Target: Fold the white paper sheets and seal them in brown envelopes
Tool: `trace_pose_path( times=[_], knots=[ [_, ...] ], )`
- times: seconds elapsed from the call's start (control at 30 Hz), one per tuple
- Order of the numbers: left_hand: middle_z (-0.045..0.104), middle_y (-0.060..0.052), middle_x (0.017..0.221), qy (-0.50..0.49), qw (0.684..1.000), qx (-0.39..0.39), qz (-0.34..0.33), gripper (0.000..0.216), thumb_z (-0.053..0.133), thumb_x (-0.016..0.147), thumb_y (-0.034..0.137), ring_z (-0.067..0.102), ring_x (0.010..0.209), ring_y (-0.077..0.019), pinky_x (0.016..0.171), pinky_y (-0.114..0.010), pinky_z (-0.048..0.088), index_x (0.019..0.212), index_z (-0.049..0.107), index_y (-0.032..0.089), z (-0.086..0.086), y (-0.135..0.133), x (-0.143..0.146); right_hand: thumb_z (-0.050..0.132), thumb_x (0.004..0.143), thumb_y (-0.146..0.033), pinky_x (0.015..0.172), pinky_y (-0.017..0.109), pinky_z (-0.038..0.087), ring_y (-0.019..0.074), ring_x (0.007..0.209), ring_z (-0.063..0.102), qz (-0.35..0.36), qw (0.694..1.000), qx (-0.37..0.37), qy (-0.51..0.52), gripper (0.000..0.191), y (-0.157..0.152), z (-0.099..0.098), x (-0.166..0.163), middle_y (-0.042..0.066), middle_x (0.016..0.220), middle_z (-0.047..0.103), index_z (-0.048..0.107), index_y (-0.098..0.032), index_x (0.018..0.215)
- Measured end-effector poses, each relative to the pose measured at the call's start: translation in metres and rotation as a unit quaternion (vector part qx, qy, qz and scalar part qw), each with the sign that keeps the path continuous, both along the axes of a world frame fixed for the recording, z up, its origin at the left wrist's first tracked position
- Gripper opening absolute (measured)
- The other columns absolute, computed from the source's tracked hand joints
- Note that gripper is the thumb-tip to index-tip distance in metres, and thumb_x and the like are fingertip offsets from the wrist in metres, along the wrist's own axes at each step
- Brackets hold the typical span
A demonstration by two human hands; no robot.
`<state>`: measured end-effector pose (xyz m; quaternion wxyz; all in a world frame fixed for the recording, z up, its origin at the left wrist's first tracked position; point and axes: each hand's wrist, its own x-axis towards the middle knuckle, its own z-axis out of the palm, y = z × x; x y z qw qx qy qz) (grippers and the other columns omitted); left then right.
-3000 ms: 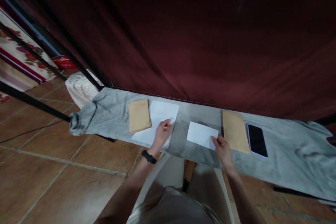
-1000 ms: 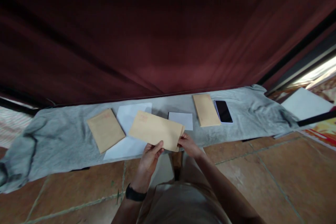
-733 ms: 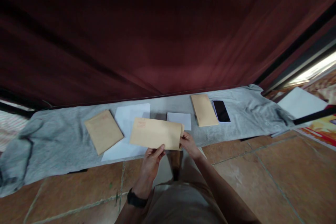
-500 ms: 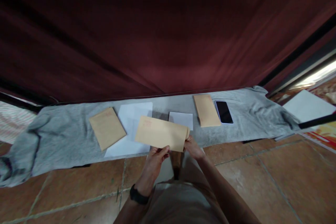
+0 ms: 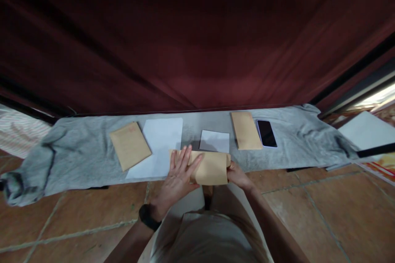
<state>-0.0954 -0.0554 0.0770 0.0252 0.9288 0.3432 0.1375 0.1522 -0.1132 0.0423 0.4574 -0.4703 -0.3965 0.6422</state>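
A tan paper envelope (image 5: 212, 168) lies crosswise just over my lap, at the front edge of the grey cloth. My left hand (image 5: 180, 172) rests on its left part, fingers spread out across the paper. At the other end, my right hand (image 5: 238, 174) grips the envelope's right edge by the flap; some of its fingertips are hidden. Right behind the envelope is a small white paper (image 5: 215, 141). A large white sheet (image 5: 163, 139) lies to the left, partly behind my left hand.
Another tan envelope (image 5: 130, 145) overlaps the white sheet at left. To the right lie a third tan envelope (image 5: 246, 130) and a phone (image 5: 267, 133). Grey cloth (image 5: 80, 148) covers the narrow surface. A dark red curtain (image 5: 197, 49) hangs behind; tiled floor (image 5: 296, 213) shows in front.
My left hand has gone from pinching the envelope's lower edge to lying spread on top of it. The envelope has come lower and a little right, with my right hand still holding its right end.
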Motion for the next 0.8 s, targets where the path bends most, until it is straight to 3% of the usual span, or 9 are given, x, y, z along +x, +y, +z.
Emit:
trace_pose_path(
  times=[0.3, 0.53, 0.63, 0.73, 0.8],
  knots=[
    [0.038, -0.019, 0.161, 0.048, 0.999, 0.015, 0.0, 0.096, 0.085, 0.071, 0.043, 0.033, 0.149, -0.0429, 0.121, -0.069, 0.014, 0.156, 0.04, 0.031, 0.003, -0.014, 0.001, 0.085, 0.068, -0.042, 0.08, 0.042, 0.061, 0.0273, 0.087, 0.074, 0.027, 0.999, 0.015, -0.03, 0.035, -0.005, -0.01, 0.007, 0.003, 0.079, 0.077, 0.08, -0.022, 0.097],
    [0.045, -0.018, 0.154, 0.055, 0.998, 0.012, 0.008, 0.096, 0.085, 0.07, 0.035, 0.042, 0.143, -0.0394, 0.123, -0.065, 0.017, 0.155, 0.041, 0.028, 0.003, -0.016, 0.0, 0.077, 0.075, -0.056, 0.051, 0.028, 0.054, 0.0239, 0.071, 0.072, -0.013, 1.0, -0.009, -0.015, 0.043, -0.003, -0.027, 0.004, 0.005, 0.075, 0.074, 0.077, -0.023, 0.104],
    [0.044, -0.019, 0.155, 0.046, 0.999, 0.006, 0.006, 0.095, 0.082, 0.072, 0.031, 0.04, 0.145, -0.0394, 0.123, -0.065, 0.019, 0.156, 0.039, 0.026, -0.002, -0.012, -0.003, 0.073, 0.081, -0.052, 0.06, 0.031, 0.057, 0.0235, 0.078, 0.072, -0.019, 0.998, 0.013, -0.058, 0.043, -0.003, -0.023, 0.008, 0.005, 0.084, 0.075, 0.074, -0.022, 0.113],
    [0.042, -0.021, 0.156, 0.032, 0.999, 0.005, 0.025, 0.093, 0.078, 0.074, 0.027, 0.037, 0.147, -0.04, 0.123, -0.065, 0.021, 0.157, 0.037, 0.022, -0.01, -0.008, -0.008, 0.07, 0.085, -0.049, 0.084, 0.036, 0.058, 0.0227, 0.097, 0.07, -0.146, 0.975, 0.074, -0.152, 0.042, -0.006, -0.008, 0.019, 0.007, 0.107, 0.074, 0.07, -0.024, 0.119],
    [0.041, -0.021, 0.157, 0.026, 0.999, 0.003, 0.033, 0.091, 0.075, 0.076, 0.025, 0.034, 0.149, -0.0399, 0.122, -0.065, 0.021, 0.158, 0.035, 0.02, -0.015, -0.006, -0.011, 0.066, 0.089, -0.05, 0.094, 0.038, 0.055, 0.022, 0.104, 0.068, -0.234, 0.947, 0.106, -0.191, 0.036, -0.011, 0.005, 0.028, 0.008, 0.115, 0.072, 0.071, -0.024, 0.112]
  ],
)
